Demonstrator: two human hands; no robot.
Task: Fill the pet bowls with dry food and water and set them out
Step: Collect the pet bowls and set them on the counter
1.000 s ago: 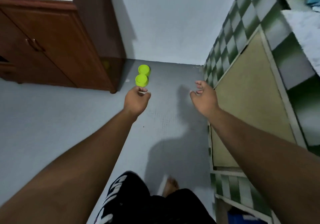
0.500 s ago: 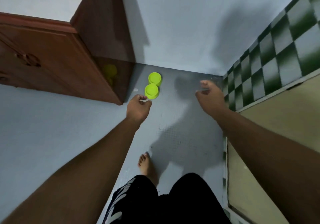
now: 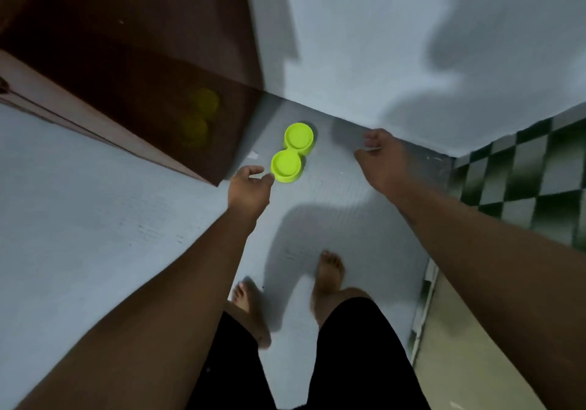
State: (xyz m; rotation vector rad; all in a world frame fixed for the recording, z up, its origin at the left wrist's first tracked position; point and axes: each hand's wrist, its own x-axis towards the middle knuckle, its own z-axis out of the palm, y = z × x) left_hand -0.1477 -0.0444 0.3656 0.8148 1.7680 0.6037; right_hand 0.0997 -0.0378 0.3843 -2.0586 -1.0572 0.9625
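One dark brown wooden cabinet [image 3: 142, 76] is seen at the left, standing on the grey floor [image 3: 79, 219] against the pale wall [image 3: 364, 44]. On its glossy side panel a faint yellow-green reflection [image 3: 199, 114] of two round shapes is shown. One small white scrap [image 3: 252, 155] is seen on the floor at the foot of the cabinet.

The left hand [image 3: 250, 187] is held out just right of the cabinet's near corner. Its fingers [image 3: 255, 170] are loosely curled and slightly apart, and nothing is gripped in them. Whether the bowl's near rim is touched by them cannot be told.

One lime-green double pet bowl [image 3: 291, 152] is set on the floor near the corner of the room, between the two hands. It is made of two round wells joined at a narrow waist, one nearer and one farther, and the bare green bottom is seen in both.

The right hand [image 3: 385, 162] is held to the right of the bowl, apart from it, with the fingers [image 3: 371, 138] loosely curled downward and nothing seen in them.

Lower in the view, two bare feet [image 3: 329, 270] are planted on the floor, with black shorts [image 3: 348, 362] above them. At the far right one green-and-white checkered wall [image 3: 523, 181] is seen, with a yellowish panel [image 3: 475, 346] below it.
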